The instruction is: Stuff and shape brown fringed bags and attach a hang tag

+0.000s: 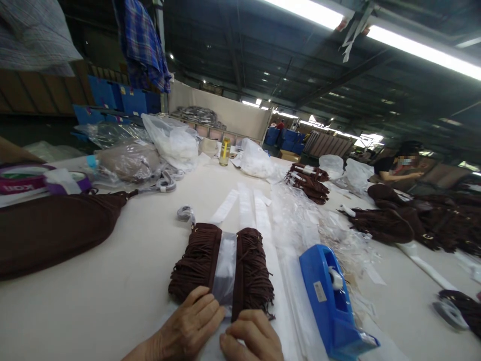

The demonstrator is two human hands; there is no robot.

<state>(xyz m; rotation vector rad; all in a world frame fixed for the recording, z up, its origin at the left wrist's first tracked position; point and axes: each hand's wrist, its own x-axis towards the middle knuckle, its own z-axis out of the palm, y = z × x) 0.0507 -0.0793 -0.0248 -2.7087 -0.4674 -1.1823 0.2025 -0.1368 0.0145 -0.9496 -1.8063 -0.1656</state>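
Note:
A dark brown fringed bag (253, 271) lies before me, its two fringed sides folded toward the middle. Between them shows a strip of translucent plastic (224, 268). My left hand (191, 323) is closed at the bag's near left edge, its fingers pressed together over the edge and the plastic. At the near right edge my right hand (252, 338) is closed too, fingers curled and thumb against them. What the fingertips pinch is partly hidden. White paper strips (246, 205) stretch out past the bag's far edge, next to a wrapped grey strap end (185, 214).
Close on the right stands a blue tape dispenser (325, 301), with clear plastic bags (308, 225) behind it. A large brown bag (56, 230) and tape rolls (22, 179) lie left. Stacked fringed pieces (308, 183) and a jar (224, 153) stand farther back. Another person (394, 168) works at right.

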